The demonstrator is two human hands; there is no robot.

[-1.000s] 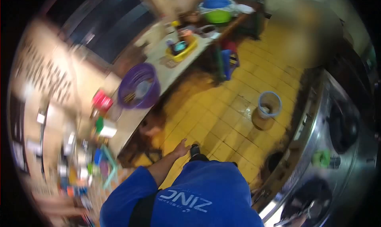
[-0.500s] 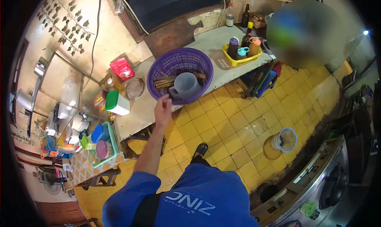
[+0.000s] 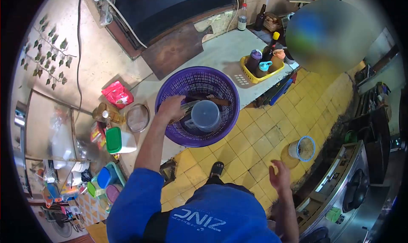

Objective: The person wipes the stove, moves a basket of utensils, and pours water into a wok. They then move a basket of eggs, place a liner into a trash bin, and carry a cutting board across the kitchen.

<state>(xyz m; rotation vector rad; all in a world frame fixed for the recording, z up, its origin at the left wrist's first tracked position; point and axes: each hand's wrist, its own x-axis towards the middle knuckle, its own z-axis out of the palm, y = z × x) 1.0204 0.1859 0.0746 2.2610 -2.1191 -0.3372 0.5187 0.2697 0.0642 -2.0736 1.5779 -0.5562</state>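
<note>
A purple plastic basket (image 3: 231,85) sits at the table's front edge. Inside it lie a translucent plastic pitcher (image 3: 206,115), a brown wooden-looking piece (image 3: 219,100) and a bundle of thin sticks (image 3: 189,108). My left hand (image 3: 172,108) reaches over the basket's left rim, its fingers curled round the bundle, which it mostly covers. Well to the right, my right hand (image 3: 280,176) hangs above the tiled floor, fingers apart and holding nothing.
A yellow tray (image 3: 256,78) of sauce bottles stands on the table (image 3: 212,58), right of the basket. A wooden board (image 3: 174,51) leans behind. To the left are a green-lidded container (image 3: 114,140) and a red packet (image 3: 117,94). A small bin (image 3: 302,149) stands on the floor.
My left hand has moved from the basket's front rim onto the sticks inside. My right hand has come into view. The camera's view has shifted, so the basket appears lower.
</note>
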